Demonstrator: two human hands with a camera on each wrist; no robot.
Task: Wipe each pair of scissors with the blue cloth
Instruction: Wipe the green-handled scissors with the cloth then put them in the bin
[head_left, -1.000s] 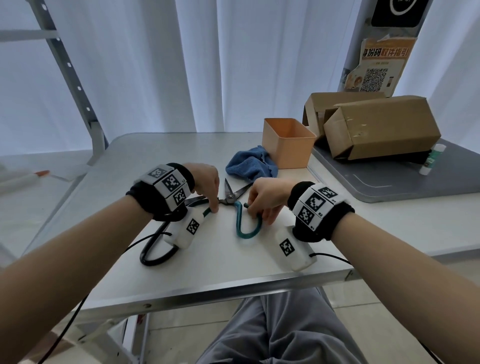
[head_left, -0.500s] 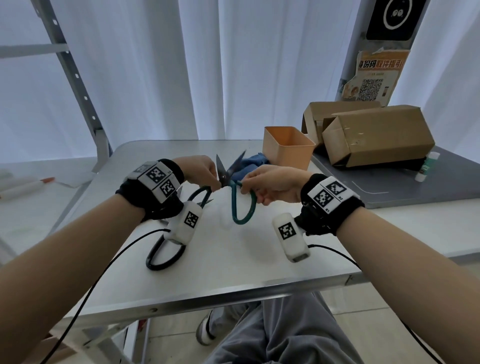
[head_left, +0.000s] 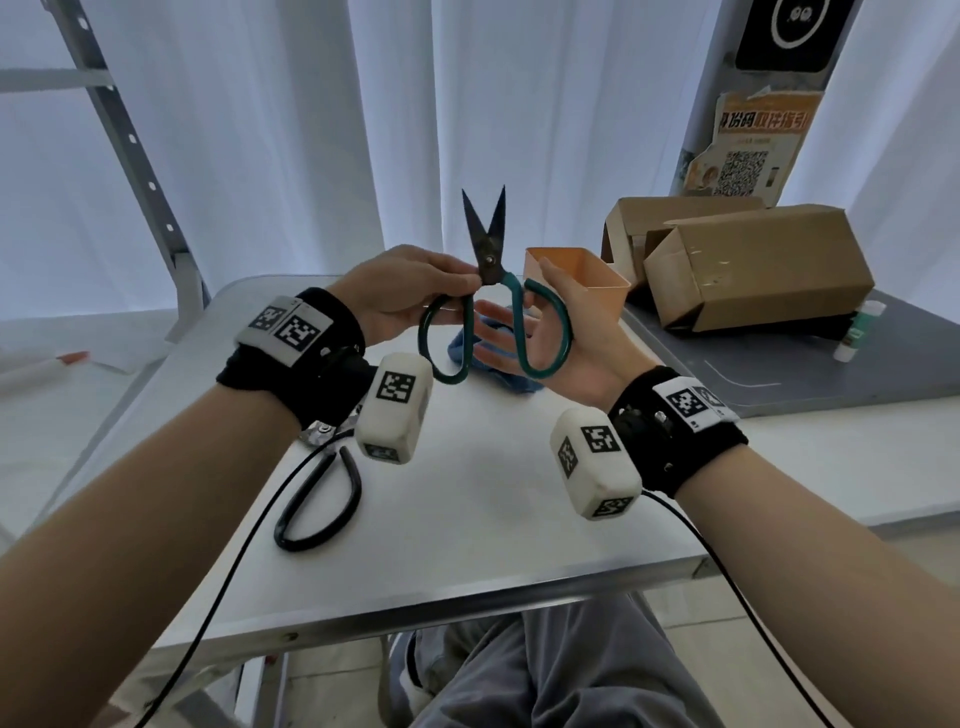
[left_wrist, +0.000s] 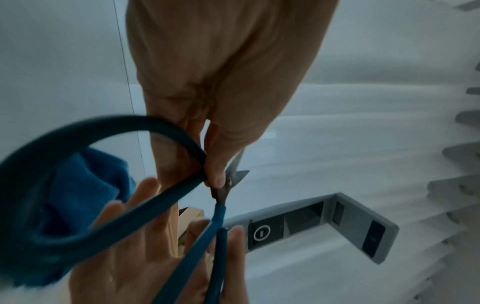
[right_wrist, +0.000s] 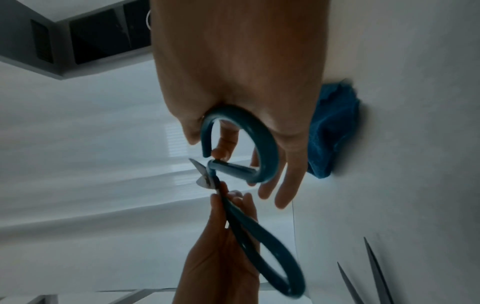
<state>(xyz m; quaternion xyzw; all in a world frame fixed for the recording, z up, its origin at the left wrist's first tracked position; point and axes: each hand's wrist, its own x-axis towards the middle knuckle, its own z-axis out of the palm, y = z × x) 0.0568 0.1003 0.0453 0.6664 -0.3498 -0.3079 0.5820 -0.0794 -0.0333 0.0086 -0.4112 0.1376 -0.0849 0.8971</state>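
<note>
Left hand (head_left: 400, 296) pinches teal scissors (head_left: 488, 312) at the pivot; right hand (head_left: 550, 338) flat behind the loops, hiding much of the cloth (head_left: 462, 353); black scissors (head_left: 322, 499), orange bin (head_left: 582, 283), boxes (head_left: 753, 265) around.

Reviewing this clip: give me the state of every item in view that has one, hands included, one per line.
Green-handled scissors: held up above the table, blades apart, tips up.
Black-handled scissors: lying on the table, untouched.
Blue cloth: crumpled on the table, not held.
Orange bin: upright, open top.
Cardboard box: on its side, flap open.
Left hand: pinching the scissors by the pivot.
Right hand: open, fingers through one handle loop.
</note>
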